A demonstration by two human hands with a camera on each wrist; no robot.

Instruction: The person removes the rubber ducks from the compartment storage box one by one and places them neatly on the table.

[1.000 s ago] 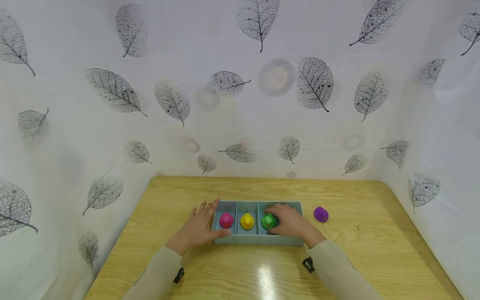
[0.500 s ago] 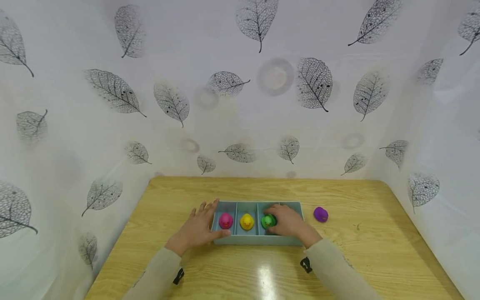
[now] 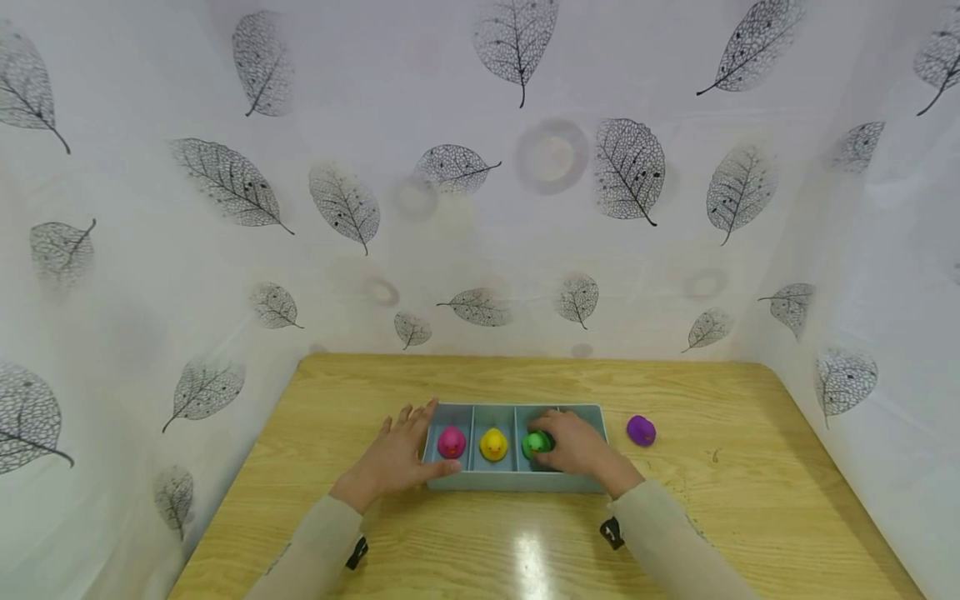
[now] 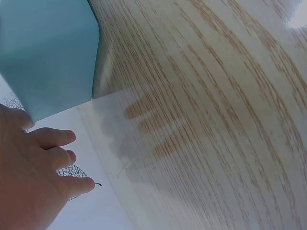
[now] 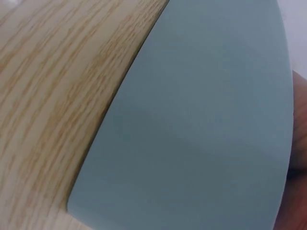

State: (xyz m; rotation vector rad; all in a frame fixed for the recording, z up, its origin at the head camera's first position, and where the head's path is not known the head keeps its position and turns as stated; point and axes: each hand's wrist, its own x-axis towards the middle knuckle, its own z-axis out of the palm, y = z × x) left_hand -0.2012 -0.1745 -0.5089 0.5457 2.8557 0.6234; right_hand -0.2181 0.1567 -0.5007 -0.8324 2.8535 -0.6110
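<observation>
A pale blue-grey divided box [image 3: 517,481] stands on the table. In its left compartment sits a pink rubber duck [image 3: 452,442], with a yellow rubber duck [image 3: 493,445] in the one beside it. My right hand [image 3: 573,444] reaches into the box and grips a green rubber duck [image 3: 535,443] between thumb and fingers in the third compartment from the left. Across the box's left end lies my left hand [image 3: 397,454], its thumb at the front rim. The left wrist view shows this hand's fingers [image 4: 53,138] spread and fairly straight. The box wall mostly hides my right hand in the right wrist view.
A purple rubber duck [image 3: 642,430] lies on the wooden table [image 3: 360,379] right of the box. Leaf-patterned white sheeting [image 3: 480,242] rises behind the table and along both sides. The box's rightmost compartment is partly covered by my right hand.
Almost nothing differs. Both hands keep their places at the box, my right hand still on the green rubber duck; the whole view shifts very slightly.
</observation>
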